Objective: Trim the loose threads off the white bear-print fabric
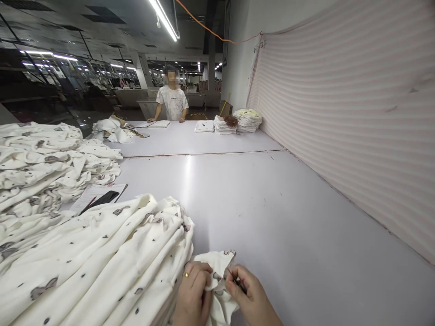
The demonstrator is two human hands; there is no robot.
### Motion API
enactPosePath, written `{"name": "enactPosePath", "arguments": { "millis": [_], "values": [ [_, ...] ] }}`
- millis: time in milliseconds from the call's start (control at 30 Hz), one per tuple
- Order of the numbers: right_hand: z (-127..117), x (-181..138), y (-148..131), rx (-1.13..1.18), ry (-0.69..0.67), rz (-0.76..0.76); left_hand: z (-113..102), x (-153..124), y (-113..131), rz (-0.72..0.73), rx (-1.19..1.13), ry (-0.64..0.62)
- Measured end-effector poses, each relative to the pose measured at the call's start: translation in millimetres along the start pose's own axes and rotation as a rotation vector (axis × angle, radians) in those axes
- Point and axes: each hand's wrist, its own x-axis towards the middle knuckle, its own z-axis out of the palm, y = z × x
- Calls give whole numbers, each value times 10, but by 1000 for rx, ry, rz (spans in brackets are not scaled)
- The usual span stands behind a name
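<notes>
My left hand (194, 290), with a gold ring on one finger, is closed on a piece of white printed fabric (215, 260) near the table's front edge. Just right of it, my right hand (249, 292) is closed around a small dark tool (240, 285) with a thin pointed end. That tool's tip meets the edge of the fabric; the rest is mostly hidden in my fingers. Beside my left hand lies a large heap of white printed cloth (112, 253), with dark dots and grey animal-like prints.
Another fabric pile (44, 158) stands at the left, near a notepad (118, 189) and a dark phone-like object (105, 198). Folded stacks (249, 122) sit at the far end, where a person (172, 100) leans on the table (272, 203). A striped sheet (356, 127) hangs along the right.
</notes>
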Motion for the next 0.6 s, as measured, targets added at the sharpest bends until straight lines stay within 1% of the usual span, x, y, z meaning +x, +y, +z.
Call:
{"name": "enactPosePath", "arguments": {
  "millis": [67, 167, 233, 367, 433, 600],
  "values": [
    [-61, -54, -2, 26, -18, 50, -8, -4, 4, 2, -3, 2],
    [-142, -138, -49, -148, 63, 3, -14, -15, 3, -11, -5, 11],
    [-165, -170, -93, -268, 77, -39, -12, -25, -2, -29, -12, 13],
    [-124, -156, -129, -359, 32, -111, -1, -40, -20, -17, -10, -15],
    [-87, -134, -122, -390, 46, -134, 2, -39, -27, -24, -4, -23],
    [-47, -139, -105, -424, 86, -123, 15, -31, -23, -52, -34, -20]
  ]
}}
